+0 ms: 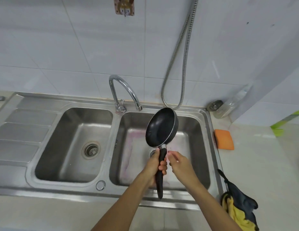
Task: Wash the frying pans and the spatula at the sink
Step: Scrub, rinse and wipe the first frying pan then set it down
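"One white tiled wall (62, 39), one pale bench (262, 164), one steel sink (115, 130) set into it. Agreed?"

"Agreed. The sink has two basins and one ribbed draining board (23, 130) on its left. The left basin (67, 130) shows one drain strainer (91, 149) in its floor. The right basin (137, 147) has a drain too, partly hidden behind the hands."

"Above that?"

"One metal hose (177, 52) loops down the wall to the sink's back edge. One curved tap (123, 85) stands behind the divider, its spout over the right basin."

"Pans?"

"One black frying pan (161, 126), held in the air over the right basin. It is tipped on edge, inside turned toward the person, handle pointing down."

"Hands?"

"Two. The left hand (155, 165) is wrapped round the pan's handle, near its top. The right hand (180, 164) sits just beside the handle, fingers loosely bent, grasping nothing. Blur hides whether its fingertips touch the handle."

"And on the bench to the right?"

"One bundle of dark and yellow cloth (237, 209) at the near edge and one orange sponge (224, 139) by the sink rim. One clear bottle (232, 104) lies in the corner, with one round metal disc (214, 105) beside it. One small hook (123, 5) is stuck high on the wall."
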